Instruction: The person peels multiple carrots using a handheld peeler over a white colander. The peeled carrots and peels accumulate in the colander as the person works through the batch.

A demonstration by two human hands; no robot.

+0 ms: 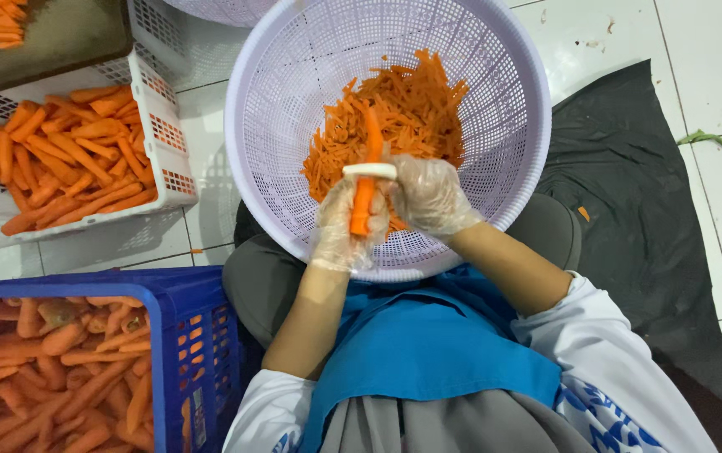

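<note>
One small label shows, and no packages, signs or screens. A narrow upright sticker (199, 417), white and pale blue with tiny print too small to make out, sits on the outer side wall of the blue plastic lattice crate (197, 294) at the lower left, near the crate's bottom corner closest to the person. The sticker is partly cut off by the lower edge of the view.

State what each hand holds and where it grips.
Left hand holds a carrot around its lower half. Right hand holds a white peeler by one end.
</note>
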